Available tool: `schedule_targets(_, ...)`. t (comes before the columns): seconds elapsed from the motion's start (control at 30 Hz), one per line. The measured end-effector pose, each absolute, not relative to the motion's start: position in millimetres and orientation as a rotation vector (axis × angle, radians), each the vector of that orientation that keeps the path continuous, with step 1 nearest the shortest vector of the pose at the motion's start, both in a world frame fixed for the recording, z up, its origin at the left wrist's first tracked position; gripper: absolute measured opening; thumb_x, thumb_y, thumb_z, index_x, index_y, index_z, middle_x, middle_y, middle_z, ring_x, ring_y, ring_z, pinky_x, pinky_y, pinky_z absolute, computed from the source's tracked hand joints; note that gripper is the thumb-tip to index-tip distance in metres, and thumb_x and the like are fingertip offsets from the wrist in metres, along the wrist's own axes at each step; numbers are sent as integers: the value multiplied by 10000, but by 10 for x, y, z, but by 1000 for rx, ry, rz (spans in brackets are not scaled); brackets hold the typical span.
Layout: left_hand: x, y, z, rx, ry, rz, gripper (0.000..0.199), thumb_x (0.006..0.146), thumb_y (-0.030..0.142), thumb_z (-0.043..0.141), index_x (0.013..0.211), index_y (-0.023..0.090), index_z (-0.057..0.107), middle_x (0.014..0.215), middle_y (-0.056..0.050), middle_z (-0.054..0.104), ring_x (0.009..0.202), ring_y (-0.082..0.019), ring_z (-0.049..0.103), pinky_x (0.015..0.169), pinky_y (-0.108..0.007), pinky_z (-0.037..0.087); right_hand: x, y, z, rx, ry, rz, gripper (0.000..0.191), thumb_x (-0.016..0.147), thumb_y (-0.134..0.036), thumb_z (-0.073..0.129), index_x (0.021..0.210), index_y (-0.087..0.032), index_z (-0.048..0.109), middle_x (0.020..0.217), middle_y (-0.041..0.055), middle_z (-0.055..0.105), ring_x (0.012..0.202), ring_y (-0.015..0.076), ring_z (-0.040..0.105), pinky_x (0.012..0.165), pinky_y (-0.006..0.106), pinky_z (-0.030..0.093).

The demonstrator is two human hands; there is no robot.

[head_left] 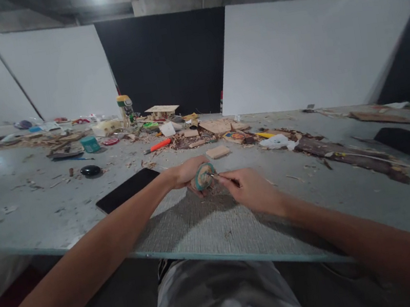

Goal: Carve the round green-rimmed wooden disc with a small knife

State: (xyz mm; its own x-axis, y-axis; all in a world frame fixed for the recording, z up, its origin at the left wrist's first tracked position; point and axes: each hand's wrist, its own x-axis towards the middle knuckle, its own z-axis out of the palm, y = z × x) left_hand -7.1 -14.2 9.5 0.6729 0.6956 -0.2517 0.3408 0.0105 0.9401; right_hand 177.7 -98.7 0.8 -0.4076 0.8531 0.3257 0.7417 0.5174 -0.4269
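Note:
Close to the table's front edge, my left hand (186, 171) is closed around a small rounded wooden piece (204, 178) with a teal ring painted on its face. From the other side, my right hand (251, 187) pinches a thin tool (213, 175), whose narrow tip meets or nearly meets that face. The tool's exact kind is too small to make out, and its rear end is hidden in my fingers. Just beyond both hands lies a flat pale wood block (218, 152). A black tablet (128, 190) rests flat under and left of my left forearm.
Wood shavings and scraps spread across the table (186, 234). An orange-handled cutter (157, 146), a teal jar (90, 144) and a black mouse (90, 170) lie farther back. A bark-covered branch (345, 156) stretches along the right. Behind stands a small wooden model house (162, 111).

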Motion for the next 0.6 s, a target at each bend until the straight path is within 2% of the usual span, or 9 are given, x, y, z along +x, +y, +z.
schedule_targets(0.13,-22,-194,152,1734,880,273,239,788,337,473,837,137,593,775,-94,655,543,-175,619,509,-307,520,1898,-912,352,-1307,-2462,273,365,911,-327,446,658,-171,660,516,-11,428,499,110,306,519,282,218)
schedule_targets(0.27,33,-246,217,1805,914,182,230,817,347,453,843,148,564,767,-73,636,580,-177,620,570,-338,538,1989,-886,562,-1293,-2579,323,381,896,-370,473,629,-162,648,492,-34,312,467,96,232,497,295,175)
schedule_targets(0.37,30,-249,223,1808,892,192,232,819,354,450,840,153,563,780,-75,641,578,-163,607,595,-337,536,2006,-900,527,-1297,-2547,336,387,895,-389,476,651,-159,669,498,-31,319,470,97,237,493,294,176)
schedule_targets(0.5,-12,-222,204,1777,843,182,282,828,386,436,837,148,586,803,-81,650,569,-146,593,580,-306,527,2007,-929,361,-1302,-2433,415,367,907,-386,463,856,-163,751,553,-19,423,511,102,284,505,270,212)
schedule_targets(0.6,-38,-194,189,1778,802,178,288,835,391,443,840,145,594,816,-78,650,564,-138,596,567,-292,525,2003,-941,264,-1314,-2360,447,387,912,-395,456,917,-159,763,579,-13,455,526,105,304,504,260,224)
